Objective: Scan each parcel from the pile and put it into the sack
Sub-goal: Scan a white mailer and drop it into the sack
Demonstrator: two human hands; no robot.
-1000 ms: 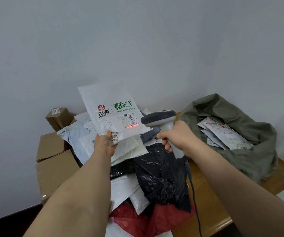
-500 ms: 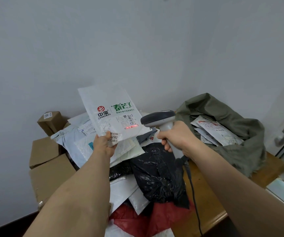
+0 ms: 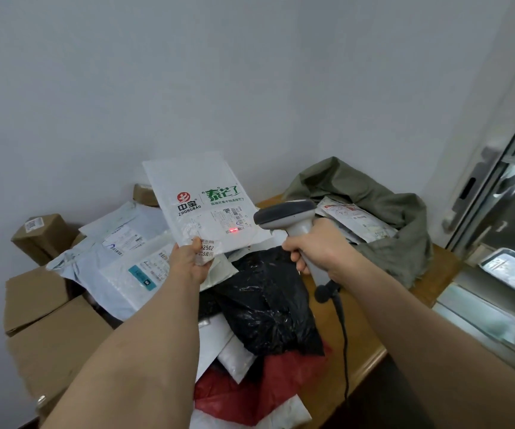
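Red scan dot (image 3: 234,230) now lower-right on white mailer (image 3: 200,199).

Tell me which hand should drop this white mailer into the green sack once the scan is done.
Probably the left hand: it already pinches the white mailer at its lower edge. The right hand is nearer the green sack but is wrapped round the scanner, so it isn't free.

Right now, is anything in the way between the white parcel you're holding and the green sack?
Only your own right hand with the scanner, held up between the white parcel in the left hand and the green sack. The sack's mouth looks open, with parcels already inside.
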